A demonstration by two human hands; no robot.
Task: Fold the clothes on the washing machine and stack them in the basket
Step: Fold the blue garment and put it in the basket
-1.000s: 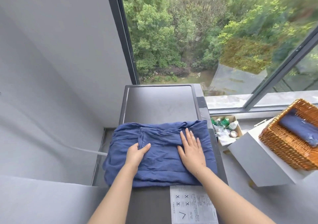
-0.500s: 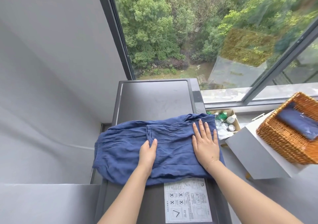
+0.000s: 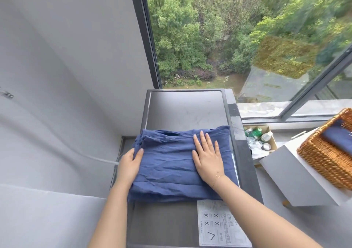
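In the middle of the frame a blue garment (image 3: 171, 164) lies folded into a rough rectangle on the flat grey top of the washer (image 3: 185, 108), covering its near half and leaving the far half bare. The right hand (image 3: 207, 155) lies flat on the cloth's right part, fingers spread and pointing away, gripping nothing; it looks placed to pin the layers so they do not slide apart. The left hand (image 3: 129, 162) sits at the left edge with the thumb on top of the fabric and the fingers tucked out of sight beside or under the fold, so it seems pinched on that edge, though how firmly I cannot tell. That hold suits either squaring the side or taking it up for another fold across to the right. At the right edge of the frame a wicker basket (image 3: 316, 158) rests on a white stand (image 3: 291, 173), already holding a folded blue piece (image 3: 337, 141). An instruction sticker (image 3: 221, 223) shows at the washer's near edge, and a box of bottles (image 3: 261, 139) sits between washer and stand.
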